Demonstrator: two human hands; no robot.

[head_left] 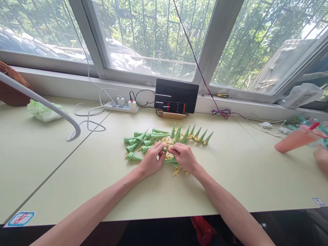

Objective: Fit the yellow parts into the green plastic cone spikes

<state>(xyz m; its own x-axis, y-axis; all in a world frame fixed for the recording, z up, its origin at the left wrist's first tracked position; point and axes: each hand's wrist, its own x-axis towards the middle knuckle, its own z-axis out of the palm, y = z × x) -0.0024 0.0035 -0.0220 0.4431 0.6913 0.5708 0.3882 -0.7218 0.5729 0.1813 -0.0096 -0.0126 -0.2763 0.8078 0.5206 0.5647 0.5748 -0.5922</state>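
My left hand (pixel 153 159) is closed round a green plastic plant-watering spike (pixel 165 149), one end of which shows between the fingers. Close against it, the fingertips of my right hand (pixel 185 157) pinch a small yellow plastic valve piece (pixel 169 148), mostly hidden by the fingers. Left of my hands lies a heap of loose green spikes (pixel 133 147). Beyond my right hand, several spikes with yellow pieces at their bases stand in a curved row (pixel 197 131). Small yellow pieces (pixel 176 171) are scattered under and around both hands.
A tablet (pixel 176 92) with a phone (pixel 174 107) before it leans by the window. A power strip (pixel 121 106) with cables lies left of it. At the right are a pink drink cup (pixel 294 138) and another person's blurred hand (pixel 321 157). A white curved bar (pixel 43 100) crosses the left.
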